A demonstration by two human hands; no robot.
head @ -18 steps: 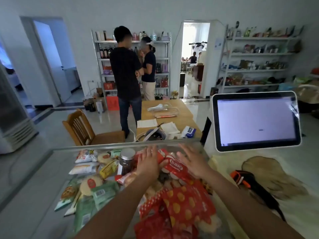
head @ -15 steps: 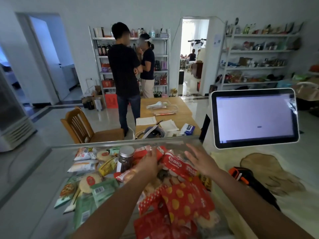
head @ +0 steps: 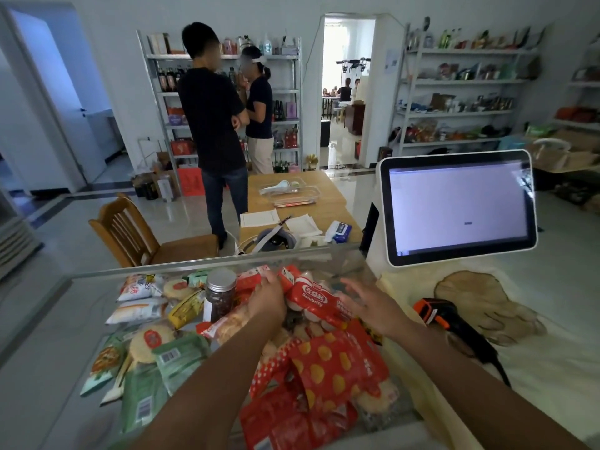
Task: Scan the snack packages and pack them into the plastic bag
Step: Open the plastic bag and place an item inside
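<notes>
The glass counter [head: 48,352] fills the lower half of the frame; a white-framed screen [head: 457,206] showing a blank pale page stands at right centre. Across the lower middle lie heaped snack packages [head: 143,315], green ones with barcode labels at lower left, a red bag [head: 334,362] with yellow spots at bottom centre. Above it lies a red package [head: 316,302] printed "Solubrity" under Chinese characters I cannot read. A black-and-orange scanner [head: 454,323] lies at lower right. The right hand [head: 367,302] hovers, fingers spread, just right of the red package. The left hand [head: 268,297] lies on the pile at that package's left end, fingers bent down; whether they pinch anything cannot be told. A metal-lidded jar [head: 220,295] stands upright left of it.
</notes>
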